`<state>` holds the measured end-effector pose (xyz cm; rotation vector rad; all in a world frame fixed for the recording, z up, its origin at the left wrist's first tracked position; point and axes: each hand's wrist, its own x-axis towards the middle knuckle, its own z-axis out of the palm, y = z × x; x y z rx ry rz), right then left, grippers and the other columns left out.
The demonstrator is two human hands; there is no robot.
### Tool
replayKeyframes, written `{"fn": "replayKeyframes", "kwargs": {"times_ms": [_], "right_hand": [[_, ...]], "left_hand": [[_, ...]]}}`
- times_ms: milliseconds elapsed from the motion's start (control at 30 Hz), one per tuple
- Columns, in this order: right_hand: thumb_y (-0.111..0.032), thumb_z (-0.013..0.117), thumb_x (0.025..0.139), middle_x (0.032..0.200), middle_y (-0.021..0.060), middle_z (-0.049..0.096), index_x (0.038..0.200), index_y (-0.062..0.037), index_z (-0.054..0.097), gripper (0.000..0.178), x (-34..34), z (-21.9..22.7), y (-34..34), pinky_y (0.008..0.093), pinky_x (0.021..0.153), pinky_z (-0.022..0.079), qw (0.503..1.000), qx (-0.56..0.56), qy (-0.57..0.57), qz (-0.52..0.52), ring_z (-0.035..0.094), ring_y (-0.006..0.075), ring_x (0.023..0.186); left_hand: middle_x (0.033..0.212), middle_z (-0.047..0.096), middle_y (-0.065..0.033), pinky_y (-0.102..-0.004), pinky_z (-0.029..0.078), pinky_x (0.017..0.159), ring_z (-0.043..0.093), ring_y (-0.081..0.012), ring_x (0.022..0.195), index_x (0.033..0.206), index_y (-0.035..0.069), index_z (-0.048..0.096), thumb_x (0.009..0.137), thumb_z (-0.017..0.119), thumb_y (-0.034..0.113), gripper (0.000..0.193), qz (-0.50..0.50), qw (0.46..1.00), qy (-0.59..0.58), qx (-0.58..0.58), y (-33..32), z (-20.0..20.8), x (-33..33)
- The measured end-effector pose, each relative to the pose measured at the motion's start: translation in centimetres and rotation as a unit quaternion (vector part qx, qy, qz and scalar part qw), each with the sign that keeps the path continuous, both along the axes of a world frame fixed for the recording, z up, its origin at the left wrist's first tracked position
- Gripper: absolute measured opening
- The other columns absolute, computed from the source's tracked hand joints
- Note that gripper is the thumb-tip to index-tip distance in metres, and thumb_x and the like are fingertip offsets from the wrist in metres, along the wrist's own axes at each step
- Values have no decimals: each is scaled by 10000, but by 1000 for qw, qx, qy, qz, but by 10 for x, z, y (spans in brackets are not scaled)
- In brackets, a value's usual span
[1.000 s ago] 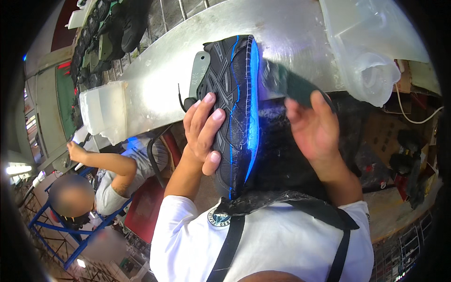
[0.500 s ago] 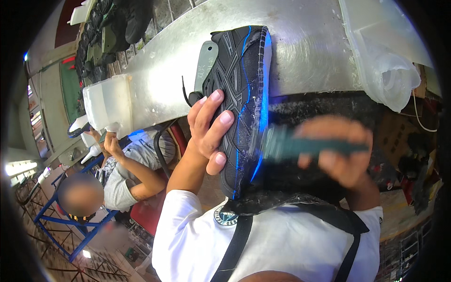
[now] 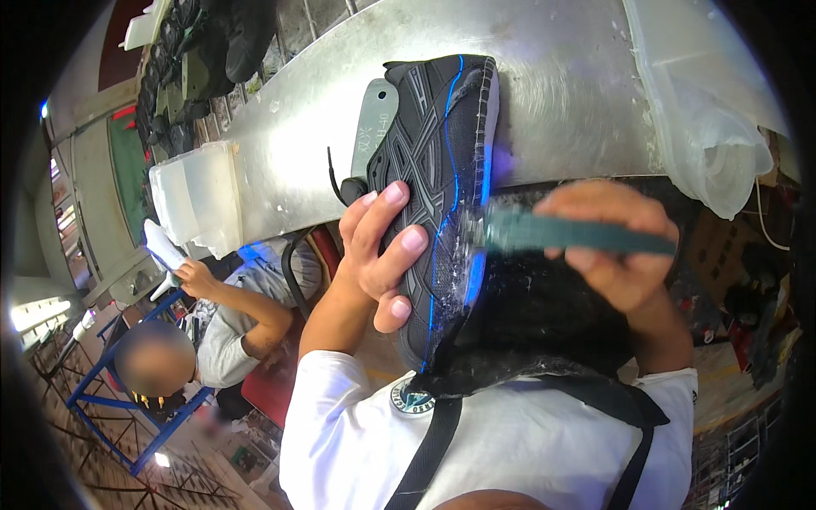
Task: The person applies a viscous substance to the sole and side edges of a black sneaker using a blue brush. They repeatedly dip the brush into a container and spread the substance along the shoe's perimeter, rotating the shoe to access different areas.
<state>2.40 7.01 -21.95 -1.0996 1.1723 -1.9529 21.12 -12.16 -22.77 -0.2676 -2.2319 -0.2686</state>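
A black shoe upper (image 3: 425,161) with grey overlays and a thin blue line is stretched over a grey-green last (image 3: 374,119). It lies on its side, one end over the metal table and the other near my body. My left hand (image 3: 378,255) grips it, fingers spread over its side. My right hand (image 3: 616,234) is closed around the green handle of a brush (image 3: 544,234). The blurred brush head meets the upper's lower edge, where whitish smears and bright blue light show. A black lace end (image 3: 332,170) sticks out by the last.
The metal table (image 3: 561,93) stretches across ahead. A translucent plastic box (image 3: 195,195) stands at its left, and clear plastic sheeting (image 3: 705,144) hangs at its right. At left sits a co-worker (image 3: 225,323) holding a white shoe part (image 3: 161,245). Dark shoes (image 3: 187,68) fill a rack.
The brush and my right hand have moved farther along the upper's edge, away from my body. My left hand keeps its grip. The co-worker's hand and white shoe part have shifted.
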Motion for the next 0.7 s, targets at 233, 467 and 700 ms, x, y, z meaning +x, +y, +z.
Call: {"fn": "replayKeyframes", "kwargs": {"times_ms": [233, 467, 700], "right_hand": [[97, 680, 807, 939, 194, 710, 992, 102, 656, 186, -14, 4, -14, 272, 699, 540, 995, 49, -62, -56, 680, 171, 796], [87, 664, 824, 946, 163, 689, 1020, 99, 623, 201, -23, 31, -22, 250, 649, 531, 986, 140, 19, -90, 648, 127, 742], [84, 672, 848, 935, 139, 683, 1059, 95, 600, 223, -20, 39, -37, 255, 664, 549, 956, 205, 55, -204, 658, 133, 745]], "left_hand": [[1340, 478, -173, -573, 427, 881, 601, -434, 1068, 1432, 204, 235, 882, 671, 238, 702, -39, 998, -45, -34, -8, 5, 10], [1434, 431, -145, -597, 418, 902, 573, -473, 1107, 1488, 284, 163, 926, 596, 310, 710, -71, 991, -108, -42, -17, 13, 19], [1440, 431, -157, -601, 413, 905, 569, -473, 1112, 1479, 275, 178, 943, 566, 320, 664, -73, 989, -122, -38, -16, 18, 19]]}}
